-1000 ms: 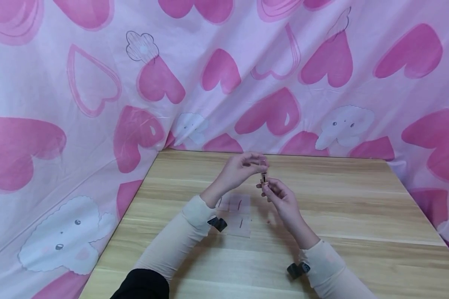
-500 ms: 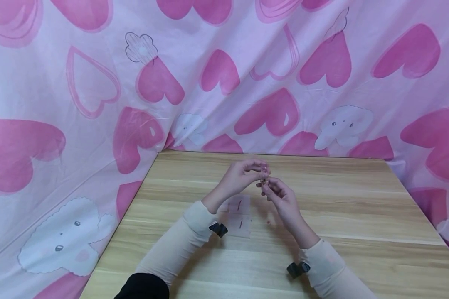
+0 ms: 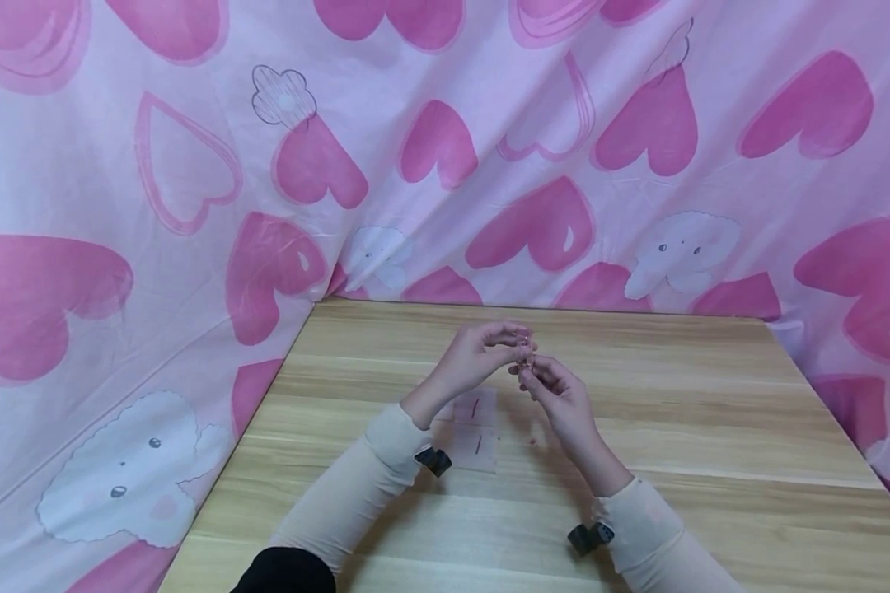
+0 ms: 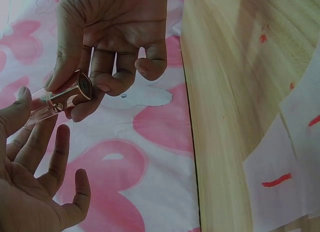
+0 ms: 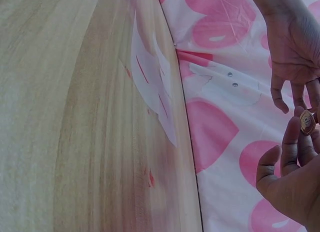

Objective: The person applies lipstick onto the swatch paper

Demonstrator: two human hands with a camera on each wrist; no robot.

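Note:
My left hand (image 3: 478, 356) pinches the clear cap (image 4: 41, 108) of a lipstick (image 3: 524, 350) between thumb and fingers. Below it, my right hand (image 3: 562, 399) grips the lipstick's gold base (image 4: 75, 92). Both hands hold it upright above the table. In the left wrist view the cap sits around the gold tube, with the fingers covering parts of both; whether it is fully seated I cannot tell. The right wrist view shows the underside of the base (image 5: 307, 122).
Thin pale paper pieces (image 3: 475, 453) with red strokes lie on the wooden table (image 3: 675, 436), left of and nearer than the hands. Small red smears (image 5: 151, 179) mark the wood beside them. A pink heart-print cloth (image 3: 534, 222) hangs behind and at the sides.
My left hand has come down with the clear cap onto the lipstick, covering the tube that showed between the hands. The right hand has stayed almost still.

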